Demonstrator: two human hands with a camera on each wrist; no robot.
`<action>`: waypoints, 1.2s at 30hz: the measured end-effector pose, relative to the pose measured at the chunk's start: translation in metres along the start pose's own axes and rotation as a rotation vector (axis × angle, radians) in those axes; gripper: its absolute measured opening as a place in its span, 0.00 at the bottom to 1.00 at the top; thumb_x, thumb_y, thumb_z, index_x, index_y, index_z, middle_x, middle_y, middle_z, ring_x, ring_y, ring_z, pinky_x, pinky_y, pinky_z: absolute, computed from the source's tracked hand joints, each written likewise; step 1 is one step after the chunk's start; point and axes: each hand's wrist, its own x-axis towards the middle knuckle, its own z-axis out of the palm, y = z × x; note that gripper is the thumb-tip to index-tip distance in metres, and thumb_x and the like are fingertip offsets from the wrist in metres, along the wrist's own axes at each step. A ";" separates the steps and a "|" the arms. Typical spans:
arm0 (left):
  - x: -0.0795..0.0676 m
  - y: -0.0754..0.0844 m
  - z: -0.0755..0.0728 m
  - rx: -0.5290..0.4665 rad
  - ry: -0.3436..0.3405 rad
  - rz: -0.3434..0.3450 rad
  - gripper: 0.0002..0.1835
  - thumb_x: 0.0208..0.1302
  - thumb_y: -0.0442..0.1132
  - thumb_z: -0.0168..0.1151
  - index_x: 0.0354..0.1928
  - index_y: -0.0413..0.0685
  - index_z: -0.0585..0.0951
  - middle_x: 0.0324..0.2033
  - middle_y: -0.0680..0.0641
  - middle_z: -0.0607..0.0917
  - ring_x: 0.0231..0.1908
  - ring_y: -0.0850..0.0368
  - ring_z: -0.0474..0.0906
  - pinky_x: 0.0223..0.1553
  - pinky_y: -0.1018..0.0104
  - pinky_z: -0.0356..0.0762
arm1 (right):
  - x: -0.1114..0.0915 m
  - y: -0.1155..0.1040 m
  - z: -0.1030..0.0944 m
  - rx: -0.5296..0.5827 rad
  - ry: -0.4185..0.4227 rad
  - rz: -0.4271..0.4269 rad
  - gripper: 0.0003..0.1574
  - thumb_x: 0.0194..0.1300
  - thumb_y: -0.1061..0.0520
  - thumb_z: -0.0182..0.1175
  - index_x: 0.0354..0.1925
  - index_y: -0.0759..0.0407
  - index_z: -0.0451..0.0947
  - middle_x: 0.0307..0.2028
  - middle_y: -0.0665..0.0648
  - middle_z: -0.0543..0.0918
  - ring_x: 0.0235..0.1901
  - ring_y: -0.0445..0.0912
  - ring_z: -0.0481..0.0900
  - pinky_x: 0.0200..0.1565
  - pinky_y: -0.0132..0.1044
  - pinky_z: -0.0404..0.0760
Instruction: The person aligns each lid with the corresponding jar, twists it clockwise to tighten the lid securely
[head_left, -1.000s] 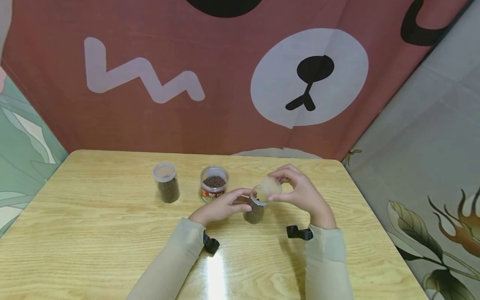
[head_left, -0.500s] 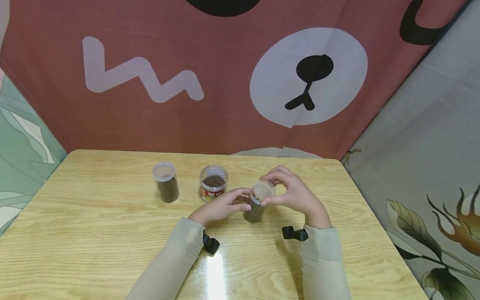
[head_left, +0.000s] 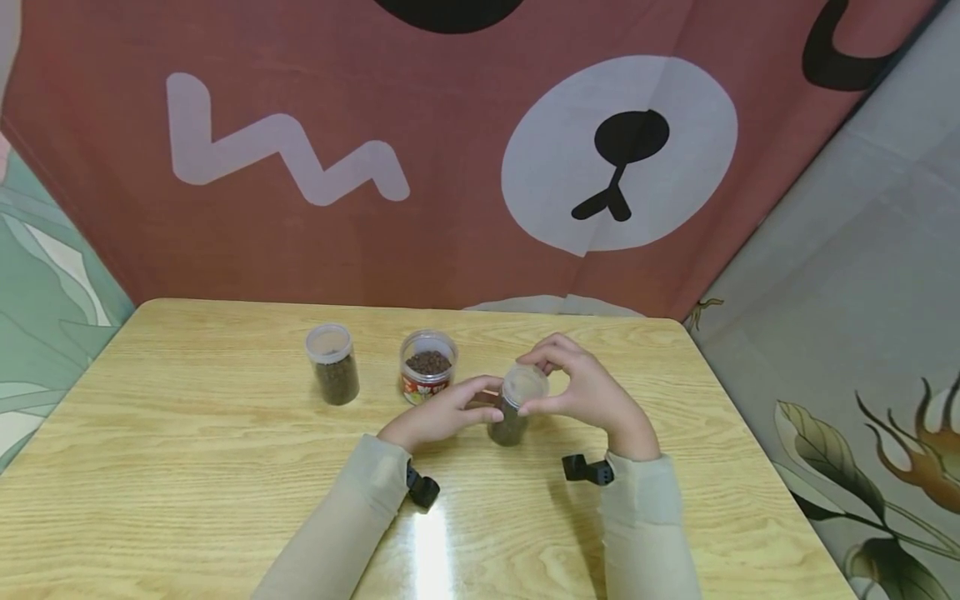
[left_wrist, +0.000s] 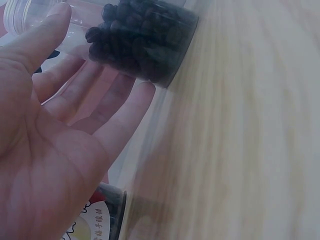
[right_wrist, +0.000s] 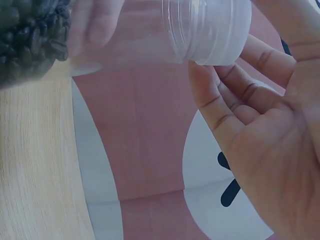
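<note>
In the head view a clear jar stands on the table, part-filled with dark bean-like pieces. My left hand holds its side between thumb and fingers. A translucent lid sits over the jar's mouth, and my right hand pinches its edge with thumb and fingers. The right wrist view has the lid around the jar's threaded neck; whether it is tight I cannot tell. Behind the left hand is a lidless jar of brown pieces with a red label.
Farther left stands a lidded clear jar of dark contents. All rest on a light wooden table. A printed red cloth hangs behind its far edge. Black wrist cameras sit by both cuffs.
My right hand has moved left with the lid, bringing it from beside the jar's mouth to over it, then slightly down. The left hand and the jar have stayed in place.
</note>
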 end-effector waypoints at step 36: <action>0.000 -0.001 0.000 0.019 -0.003 0.018 0.28 0.77 0.44 0.57 0.75 0.52 0.66 0.69 0.49 0.71 0.68 0.49 0.70 0.65 0.57 0.73 | 0.001 0.000 0.000 0.009 -0.107 0.059 0.34 0.49 0.55 0.82 0.55 0.57 0.82 0.47 0.52 0.78 0.46 0.45 0.74 0.50 0.42 0.78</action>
